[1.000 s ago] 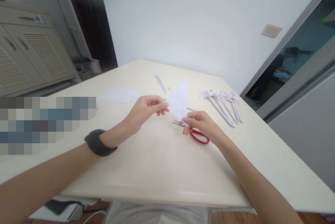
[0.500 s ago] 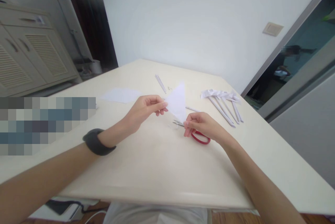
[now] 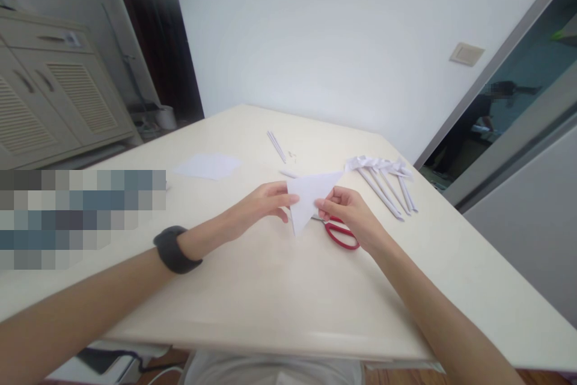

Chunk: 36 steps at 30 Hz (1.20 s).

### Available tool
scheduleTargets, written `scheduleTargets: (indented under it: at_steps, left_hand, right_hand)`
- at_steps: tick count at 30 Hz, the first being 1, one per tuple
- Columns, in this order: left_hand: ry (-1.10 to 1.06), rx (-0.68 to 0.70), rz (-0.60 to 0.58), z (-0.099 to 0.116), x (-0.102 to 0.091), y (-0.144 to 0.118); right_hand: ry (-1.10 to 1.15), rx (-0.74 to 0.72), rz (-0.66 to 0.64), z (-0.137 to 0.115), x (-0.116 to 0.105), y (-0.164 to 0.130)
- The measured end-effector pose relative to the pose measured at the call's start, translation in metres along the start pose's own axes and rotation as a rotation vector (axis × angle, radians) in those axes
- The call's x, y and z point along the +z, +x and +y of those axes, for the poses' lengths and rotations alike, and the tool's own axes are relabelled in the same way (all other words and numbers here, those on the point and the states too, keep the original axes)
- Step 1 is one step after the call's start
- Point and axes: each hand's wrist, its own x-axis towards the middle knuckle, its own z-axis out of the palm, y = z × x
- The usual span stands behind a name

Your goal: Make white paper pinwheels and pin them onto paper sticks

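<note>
A white folded paper triangle [image 3: 312, 194] is held low over the cream table [image 3: 279, 289] between both hands. My left hand [image 3: 264, 205] pinches its left edge with thumb and fingers. My right hand [image 3: 349, 212] grips its right side. Red-handled scissors [image 3: 339, 232] lie on the table just under and behind my right hand, partly hidden by it. A dark band [image 3: 174, 250] sits on my left wrist.
Several rolled white paper sticks with folded tops [image 3: 387, 181] lie at the right. A flat white sheet [image 3: 208, 165] lies at the left, two thin paper rolls [image 3: 276, 145] farther back. A blurred patch covers the table's left. A cabinet [image 3: 54, 103] stands beyond.
The paper triangle was turned from pointing up to lying sideways and lowered toward the table. My right hand moved up from beside the scissors onto the paper's right side.
</note>
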Motion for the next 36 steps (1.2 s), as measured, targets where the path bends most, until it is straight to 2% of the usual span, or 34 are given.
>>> scheduleTargets:
  at_steps: [4, 8, 13, 25, 32, 36]
  left_hand:
    - [0.099, -0.097, -0.088, -0.002, 0.007, -0.002]
    - [0.12, -0.031, -0.028, -0.002, 0.007, -0.003]
    - [0.116, 0.004, -0.068, 0.003, 0.01, -0.004]
    - [0.145, 0.017, -0.095, -0.004, 0.009, -0.002]
    - [0.185, -0.026, -0.075, 0.003, 0.007, -0.003]
    - [0.199, -0.033, -0.059, -0.002, 0.003, 0.0]
  right_hand:
    - [0.068, -0.008, 0.054, -0.001, 0.007, -0.001]
    - [0.04, 0.032, -0.023, -0.005, 0.013, -0.003]
    - [-0.019, 0.062, -0.076, -0.002, 0.019, -0.004]
    - [-0.055, 0.06, -0.062, 0.003, 0.018, -0.002]
    - [-0.044, 0.124, 0.011, -0.003, -0.001, 0.0]
    - [-0.03, 0.118, -0.021, -0.005, -0.02, 0.002]
